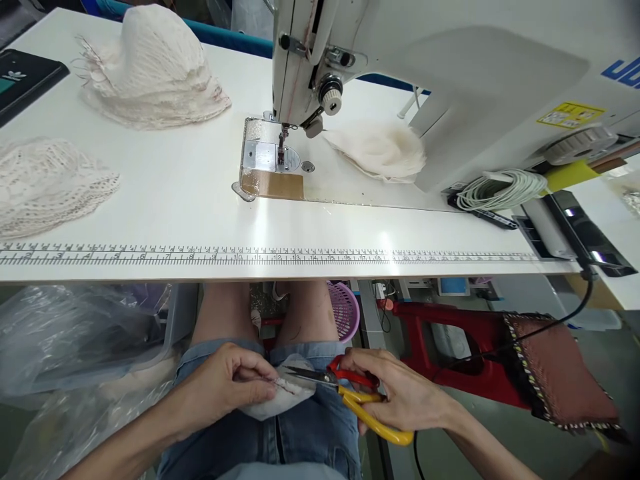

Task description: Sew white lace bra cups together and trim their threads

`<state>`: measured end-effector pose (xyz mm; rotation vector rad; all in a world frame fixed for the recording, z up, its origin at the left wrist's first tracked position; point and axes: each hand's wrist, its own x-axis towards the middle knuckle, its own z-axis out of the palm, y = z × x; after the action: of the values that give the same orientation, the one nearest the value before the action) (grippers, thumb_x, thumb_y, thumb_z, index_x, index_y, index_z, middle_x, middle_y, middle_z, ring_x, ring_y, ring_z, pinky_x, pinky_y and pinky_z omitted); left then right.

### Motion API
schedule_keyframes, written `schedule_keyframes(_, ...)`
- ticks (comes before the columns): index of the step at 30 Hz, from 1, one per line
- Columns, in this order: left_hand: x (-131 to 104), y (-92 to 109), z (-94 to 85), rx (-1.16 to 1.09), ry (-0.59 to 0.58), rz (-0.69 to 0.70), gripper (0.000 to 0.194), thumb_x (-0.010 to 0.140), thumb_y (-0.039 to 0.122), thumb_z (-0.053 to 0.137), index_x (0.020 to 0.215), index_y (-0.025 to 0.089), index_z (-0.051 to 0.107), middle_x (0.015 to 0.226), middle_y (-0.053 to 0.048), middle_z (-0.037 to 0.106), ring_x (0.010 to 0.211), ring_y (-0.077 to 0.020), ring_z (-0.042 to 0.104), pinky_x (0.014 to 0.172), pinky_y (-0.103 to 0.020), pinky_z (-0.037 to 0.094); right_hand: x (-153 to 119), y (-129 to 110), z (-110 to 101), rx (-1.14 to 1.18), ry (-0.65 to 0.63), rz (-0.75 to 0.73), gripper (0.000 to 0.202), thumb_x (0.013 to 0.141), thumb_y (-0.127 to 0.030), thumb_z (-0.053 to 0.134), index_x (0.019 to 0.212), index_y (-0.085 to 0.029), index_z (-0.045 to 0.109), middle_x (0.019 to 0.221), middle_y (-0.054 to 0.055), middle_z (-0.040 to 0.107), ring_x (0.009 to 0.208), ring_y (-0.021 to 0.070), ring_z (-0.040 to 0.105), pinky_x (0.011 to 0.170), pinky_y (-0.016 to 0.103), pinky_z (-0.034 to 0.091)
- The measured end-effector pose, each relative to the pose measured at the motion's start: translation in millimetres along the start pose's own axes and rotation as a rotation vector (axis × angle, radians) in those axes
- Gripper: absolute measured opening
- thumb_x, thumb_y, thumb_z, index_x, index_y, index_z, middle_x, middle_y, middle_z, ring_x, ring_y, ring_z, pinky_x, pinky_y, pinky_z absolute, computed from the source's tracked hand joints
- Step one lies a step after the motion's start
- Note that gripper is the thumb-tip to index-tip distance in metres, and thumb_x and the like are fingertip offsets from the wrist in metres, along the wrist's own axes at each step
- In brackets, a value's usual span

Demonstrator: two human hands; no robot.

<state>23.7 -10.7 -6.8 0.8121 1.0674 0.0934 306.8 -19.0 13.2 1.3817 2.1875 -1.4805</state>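
Note:
Over my lap, my left hand (pixel 247 377) pinches a small white fabric piece (pixel 295 398) between thumb and fingers. A dark line, like a seam or thread, runs along the cloth near my thumb. My right hand (pixel 400 390) grips a pair of scissors (pixel 350 390) by one red and one yellow handle loop. The blades point left and lie over the cloth, slightly parted, their tips close to my left fingers. Whether they touch the cloth I cannot tell.
Ahead stands a white sewing machine (pixel 425 80) on a table with a ruler strip (pixel 280 257). White lacy fabric piles (pixel 155 73) lie at the left, a cream fabric stack (pixel 383 150) under the machine arm. A red stool (pixel 450 347) is at right, a plastic bin (pixel 175 327) at left.

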Motion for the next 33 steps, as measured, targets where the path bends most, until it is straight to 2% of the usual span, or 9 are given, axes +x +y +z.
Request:
schedule_keyframes(8,-3,3,2.5,0.009,0.022,-0.016,0.030,0.066,0.038,0.071,0.078,0.011,0.072,0.062,-0.002,0.066,0.055,-0.0106,0.047,0.054,-0.020,0.034,-3,1,6,-0.033,-0.001,-0.014,0.039,0.068,-0.020,0.059,0.107,-0.018,0.055,0.099,0.008,0.064,0.083,0.0208,0.058,0.077,0.031,0.043)
schedule_keyframes(16,-4,5,-0.3,0.004,0.004,-0.018,0.030,0.069,0.041,0.071,0.081,0.013,0.073,0.071,-0.005,0.071,0.062,-0.0134,0.054,0.058,-0.021,0.038,-9,1,6,-0.053,0.142,-0.013,0.024,0.072,-0.020,0.057,0.096,-0.019,0.056,0.092,0.004,0.065,0.076,0.0180,0.058,0.068,0.026,0.042)
schedule_keyframes(20,-5,7,1.3,0.020,0.011,-0.020,0.027,0.069,0.038,0.070,0.078,0.013,0.073,0.066,-0.003,0.068,0.059,-0.0122,0.052,0.056,-0.020,0.036,-8,-1,6,-0.088,0.133,-0.047,0.036,0.067,-0.019,0.062,0.103,-0.020,0.057,0.095,0.004,0.065,0.076,0.0183,0.059,0.070,0.027,0.042)
schedule_keyframes(26,-5,4,0.4,0.025,0.036,-0.009,0.022,0.067,0.035,0.070,0.073,0.013,0.072,0.060,0.000,0.065,0.056,-0.0102,0.049,0.054,-0.019,0.034,-4,0,10,-0.125,0.126,-0.059,0.034,0.071,-0.026,0.063,0.104,-0.020,0.058,0.097,0.004,0.065,0.079,0.0188,0.060,0.072,0.027,0.042)
schedule_keyframes(33,-4,1,-0.5,0.004,0.036,-0.017,0.024,0.066,0.035,0.070,0.074,0.013,0.073,0.062,-0.001,0.066,0.056,-0.0105,0.050,0.054,-0.019,0.034,-1,3,12,-0.097,0.094,-0.053,0.039,0.069,-0.023,0.065,0.107,-0.021,0.055,0.103,0.005,0.064,0.086,0.0210,0.060,0.077,0.030,0.041)
